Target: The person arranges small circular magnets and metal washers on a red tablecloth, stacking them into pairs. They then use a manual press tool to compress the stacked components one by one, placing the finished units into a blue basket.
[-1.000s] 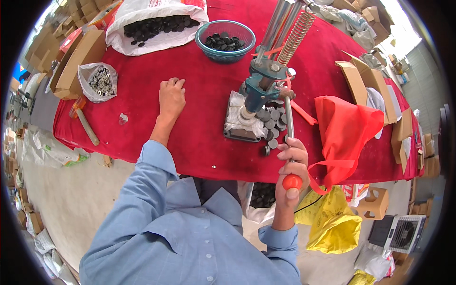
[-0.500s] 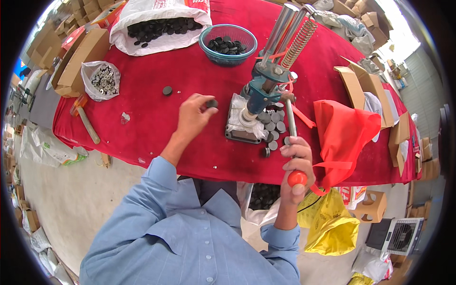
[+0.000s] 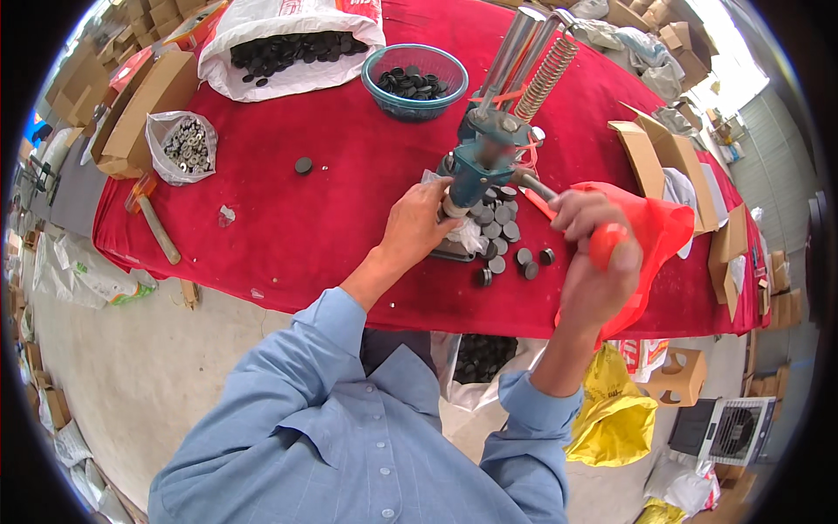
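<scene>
1. Head view: the left hand (image 3: 422,229) reaches to the base of the blue-green metal hand press (image 3: 485,157) standing on the red-covered desk (image 3: 288,201); its fingers are curled in against the foot of the press, and whether they pinch anything cannot be told.
2. The right hand (image 3: 595,253) has its fingers closed around the orange knob of the press lever (image 3: 605,244), which juts out from the press toward the person.
3. Small dark round discs (image 3: 502,231) lie scattered on the desk just beside the press base, between the two hands.
4. A blue glass bowl of dark discs (image 3: 414,80) sits behind the press; a white sack of dark discs (image 3: 288,48) lies to its left.
5. A clear plastic bag of metal washers (image 3: 183,147) and a wooden-handled hammer (image 3: 155,225) lie near the desk's left end.
6. One lone dark disc (image 3: 303,165) rests well apart from the pile.
</scene>
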Action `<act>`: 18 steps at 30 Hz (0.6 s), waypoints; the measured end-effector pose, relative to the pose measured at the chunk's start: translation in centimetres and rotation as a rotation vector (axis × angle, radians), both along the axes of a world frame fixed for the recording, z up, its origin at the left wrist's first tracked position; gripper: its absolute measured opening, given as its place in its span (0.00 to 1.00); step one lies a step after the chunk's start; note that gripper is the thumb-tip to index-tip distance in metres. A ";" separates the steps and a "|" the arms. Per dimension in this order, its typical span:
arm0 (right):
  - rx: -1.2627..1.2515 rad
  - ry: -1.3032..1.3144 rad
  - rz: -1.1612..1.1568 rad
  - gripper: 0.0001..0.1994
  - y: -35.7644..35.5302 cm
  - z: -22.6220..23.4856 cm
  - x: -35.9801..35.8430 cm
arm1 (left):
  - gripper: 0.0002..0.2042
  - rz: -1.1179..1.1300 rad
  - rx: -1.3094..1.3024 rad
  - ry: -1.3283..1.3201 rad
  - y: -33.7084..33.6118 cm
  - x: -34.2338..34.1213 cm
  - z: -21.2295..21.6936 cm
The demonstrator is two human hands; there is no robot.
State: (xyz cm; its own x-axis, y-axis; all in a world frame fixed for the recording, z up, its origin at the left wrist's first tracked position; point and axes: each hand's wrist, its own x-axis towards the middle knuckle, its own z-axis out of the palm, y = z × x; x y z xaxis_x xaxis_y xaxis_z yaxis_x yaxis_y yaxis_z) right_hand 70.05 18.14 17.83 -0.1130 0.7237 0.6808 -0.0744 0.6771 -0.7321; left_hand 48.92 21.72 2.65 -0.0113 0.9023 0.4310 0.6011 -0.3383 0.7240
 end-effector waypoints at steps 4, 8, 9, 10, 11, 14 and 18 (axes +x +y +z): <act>0.111 -0.060 -0.039 0.36 -3.2 -4.8 0.1 | 0.22 0.021 0.069 -0.004 0.3 -4.4 0.0; 0.080 -0.012 -0.140 0.36 -5.5 -10.5 -0.2 | 0.16 0.467 0.165 0.392 1.8 -13.7 -1.5; 0.072 -0.012 -0.155 0.36 -5.6 -10.5 -0.3 | 0.17 0.558 0.133 0.459 1.9 -15.6 -2.4; 0.065 -0.009 -0.170 0.36 -5.7 -10.4 -0.6 | 0.17 0.649 0.102 0.528 2.1 -17.5 -3.5; 0.089 -0.034 -0.132 0.36 -5.2 -10.1 -0.3 | 0.18 0.622 0.076 0.506 2.4 -19.3 -4.6; 0.050 -0.093 -0.099 0.36 -4.9 -8.0 0.2 | 0.19 0.538 0.028 0.425 2.3 -21.7 -6.8; 0.091 0.007 -0.093 0.33 -5.5 -11.4 -0.3 | 0.20 0.459 0.039 0.200 1.8 -21.1 -7.1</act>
